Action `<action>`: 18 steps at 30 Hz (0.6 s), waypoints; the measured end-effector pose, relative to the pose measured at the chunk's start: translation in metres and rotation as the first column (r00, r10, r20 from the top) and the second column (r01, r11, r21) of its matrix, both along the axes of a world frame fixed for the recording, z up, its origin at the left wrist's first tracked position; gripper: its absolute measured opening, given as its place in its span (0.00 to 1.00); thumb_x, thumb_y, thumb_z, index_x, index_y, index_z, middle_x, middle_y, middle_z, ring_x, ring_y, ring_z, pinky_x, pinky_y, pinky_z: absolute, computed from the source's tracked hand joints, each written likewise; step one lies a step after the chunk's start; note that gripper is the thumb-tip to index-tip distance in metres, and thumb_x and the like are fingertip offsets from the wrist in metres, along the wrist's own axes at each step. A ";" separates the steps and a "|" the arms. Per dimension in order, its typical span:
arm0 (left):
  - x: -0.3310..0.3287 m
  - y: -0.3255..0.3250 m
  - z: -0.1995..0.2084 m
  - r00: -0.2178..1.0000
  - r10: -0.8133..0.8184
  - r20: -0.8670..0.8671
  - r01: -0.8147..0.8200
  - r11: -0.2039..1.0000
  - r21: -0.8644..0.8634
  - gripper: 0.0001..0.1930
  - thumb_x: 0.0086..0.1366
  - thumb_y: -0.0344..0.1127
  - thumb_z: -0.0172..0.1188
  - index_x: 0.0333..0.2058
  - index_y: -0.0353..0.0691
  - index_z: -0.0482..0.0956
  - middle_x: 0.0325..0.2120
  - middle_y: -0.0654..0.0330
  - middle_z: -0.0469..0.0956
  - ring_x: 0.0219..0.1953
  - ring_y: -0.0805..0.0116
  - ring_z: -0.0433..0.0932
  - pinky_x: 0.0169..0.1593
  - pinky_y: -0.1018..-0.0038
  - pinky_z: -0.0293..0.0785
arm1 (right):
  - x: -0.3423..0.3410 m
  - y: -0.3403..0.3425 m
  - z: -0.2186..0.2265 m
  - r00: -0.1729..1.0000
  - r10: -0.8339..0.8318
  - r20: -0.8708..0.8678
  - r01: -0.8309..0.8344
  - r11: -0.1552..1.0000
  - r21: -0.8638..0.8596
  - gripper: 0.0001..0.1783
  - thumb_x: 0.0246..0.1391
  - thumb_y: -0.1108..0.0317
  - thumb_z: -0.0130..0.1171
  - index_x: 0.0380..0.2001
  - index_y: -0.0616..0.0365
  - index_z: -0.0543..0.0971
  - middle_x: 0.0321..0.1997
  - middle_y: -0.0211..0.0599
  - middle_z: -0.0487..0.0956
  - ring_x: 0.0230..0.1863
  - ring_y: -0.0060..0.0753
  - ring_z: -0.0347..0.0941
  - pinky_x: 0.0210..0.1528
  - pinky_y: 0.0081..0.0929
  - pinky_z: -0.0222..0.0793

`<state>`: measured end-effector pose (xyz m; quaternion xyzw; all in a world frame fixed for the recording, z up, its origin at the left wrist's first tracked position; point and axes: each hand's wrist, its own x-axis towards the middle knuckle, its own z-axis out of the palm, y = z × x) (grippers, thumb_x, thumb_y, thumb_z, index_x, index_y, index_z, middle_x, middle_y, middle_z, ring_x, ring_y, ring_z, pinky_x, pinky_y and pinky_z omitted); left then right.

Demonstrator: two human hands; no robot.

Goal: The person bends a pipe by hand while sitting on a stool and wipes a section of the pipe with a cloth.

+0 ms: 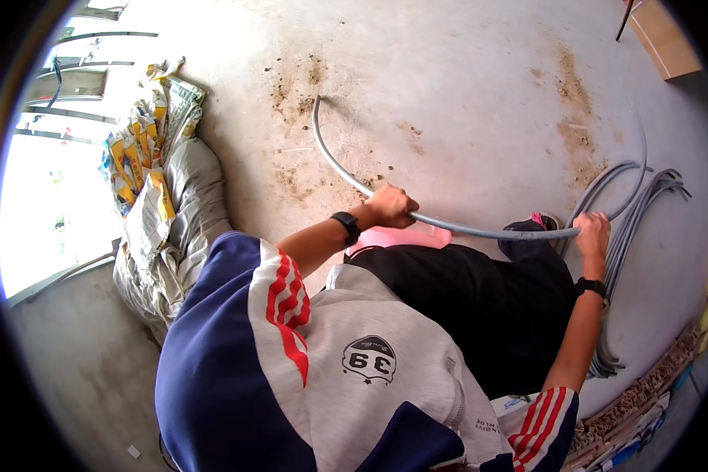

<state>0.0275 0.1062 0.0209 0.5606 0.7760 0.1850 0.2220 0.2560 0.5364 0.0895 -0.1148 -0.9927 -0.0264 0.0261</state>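
Note:
A long, bendy grey plastic pipe (480, 231) runs across in front of me in a shallow curve. Its left end curls upward over the dirty floor, and toward the right it bends up beside a coil of similar pipe. My left hand (392, 206) is closed in a fist around its left part, with a dark band on the wrist. Farther right, my right hand (594, 234) grips the same pipe, also with a dark band on the wrist. Between the hands the pipe passes over a pink plastic item (407, 235) and close to my shoe.
Looped grey pipes (629, 236) lie on the right. At left, stuffed grey sacks (197, 181) and yellow-and-white bags (138, 149) lie by a bright opening with bars. A cardboard box (665, 39) stands far right. Brown soil (576, 141) is scattered on the concrete floor (464, 94).

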 end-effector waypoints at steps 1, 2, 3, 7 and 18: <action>0.002 -0.003 -0.004 1.000 -0.001 0.009 0.001 1.000 0.025 0.09 0.47 0.39 0.61 0.16 0.46 0.71 0.10 0.55 0.70 0.17 0.51 0.74 0.21 0.57 0.69 | -0.001 0.001 0.001 0.998 -0.004 0.057 0.004 1.000 0.007 0.08 0.38 0.71 0.56 0.12 0.60 0.73 0.17 0.43 0.73 0.26 0.48 0.70 0.37 0.40 0.65; 0.003 -0.006 -0.008 1.000 -0.002 0.018 0.001 0.999 0.049 0.09 0.47 0.39 0.61 0.16 0.45 0.71 0.10 0.55 0.70 0.17 0.50 0.74 0.21 0.57 0.69 | -0.003 0.001 0.000 0.993 -0.008 0.114 0.006 1.000 0.013 0.08 0.38 0.71 0.56 0.12 0.60 0.73 0.17 0.44 0.73 0.27 0.48 0.71 0.37 0.40 0.65; 0.008 -0.006 -0.007 0.999 -0.005 0.036 0.002 0.997 0.080 0.10 0.47 0.39 0.61 0.16 0.45 0.70 0.10 0.55 0.70 0.17 0.50 0.74 0.21 0.56 0.70 | -0.001 0.001 0.000 0.985 -0.030 0.170 0.033 0.999 -0.012 0.07 0.38 0.71 0.56 0.12 0.60 0.74 0.18 0.44 0.73 0.27 0.49 0.71 0.38 0.41 0.65; -0.009 0.004 0.028 0.988 -0.004 -0.157 0.020 0.995 0.100 0.06 0.46 0.38 0.61 0.18 0.47 0.73 0.10 0.60 0.71 0.16 0.56 0.74 0.20 0.61 0.69 | 0.002 0.001 -0.007 0.933 -0.117 0.340 0.152 0.985 -0.080 0.04 0.36 0.72 0.59 0.14 0.58 0.77 0.19 0.45 0.75 0.29 0.51 0.71 0.40 0.42 0.66; 0.017 -0.004 -0.008 0.993 -0.014 0.116 0.023 0.997 -0.077 0.07 0.48 0.39 0.58 0.18 0.44 0.74 0.14 0.51 0.73 0.21 0.45 0.75 0.25 0.54 0.72 | 0.003 0.003 -0.007 0.995 -0.025 0.094 0.023 0.999 0.023 0.07 0.38 0.73 0.58 0.12 0.57 0.73 0.18 0.41 0.74 0.29 0.44 0.71 0.40 0.37 0.65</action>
